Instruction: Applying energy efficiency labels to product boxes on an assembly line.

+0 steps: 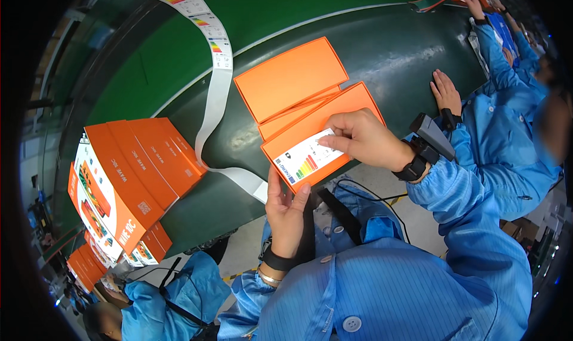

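My left hand (pixel 287 212) holds the near corner of a flat orange box (pixel 349 105) that lies on the dark green belt (pixel 394 48). My right hand (pixel 361 139) presses a white label with coloured bars (pixel 305 159) onto that box's face. Two more orange boxes (pixel 290 77) lie stacked just behind it. A long white strip of label backing (pixel 216 90) runs from the top of the view down to a spot beside my left hand.
A stack of orange cartons (pixel 128 174) stands on the left of the belt, with more below it. One person in blue (pixel 155 305) sits at lower left. A co-worker's hand (pixel 446 91) rests on the belt at right.
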Available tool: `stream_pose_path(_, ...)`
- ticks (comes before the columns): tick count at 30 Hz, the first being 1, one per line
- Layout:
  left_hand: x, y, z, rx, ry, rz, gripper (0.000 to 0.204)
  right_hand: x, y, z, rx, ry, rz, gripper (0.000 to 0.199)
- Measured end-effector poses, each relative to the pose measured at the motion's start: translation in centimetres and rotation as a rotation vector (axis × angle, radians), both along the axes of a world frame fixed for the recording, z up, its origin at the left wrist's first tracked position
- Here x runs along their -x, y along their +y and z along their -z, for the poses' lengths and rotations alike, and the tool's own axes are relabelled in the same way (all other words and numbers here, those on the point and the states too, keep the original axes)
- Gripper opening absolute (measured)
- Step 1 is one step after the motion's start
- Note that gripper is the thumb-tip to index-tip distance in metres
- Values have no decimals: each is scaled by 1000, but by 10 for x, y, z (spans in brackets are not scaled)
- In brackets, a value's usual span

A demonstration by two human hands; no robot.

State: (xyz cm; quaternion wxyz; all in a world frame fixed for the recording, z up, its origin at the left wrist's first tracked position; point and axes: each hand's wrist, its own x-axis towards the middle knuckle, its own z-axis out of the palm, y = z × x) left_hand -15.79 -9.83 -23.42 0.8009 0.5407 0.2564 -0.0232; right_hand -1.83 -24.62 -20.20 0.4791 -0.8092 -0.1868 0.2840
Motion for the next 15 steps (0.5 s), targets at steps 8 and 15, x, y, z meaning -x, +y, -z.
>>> stream_pose_path(8, -2, 0, 2, -27, 6, 5, 62, -3, 1, 2, -21, 5, 2, 19)
stream_pose_path(15, -4, 0, 2, -46, -4, 16, 62, -3, 2, 2, 2, -41, 1, 18)
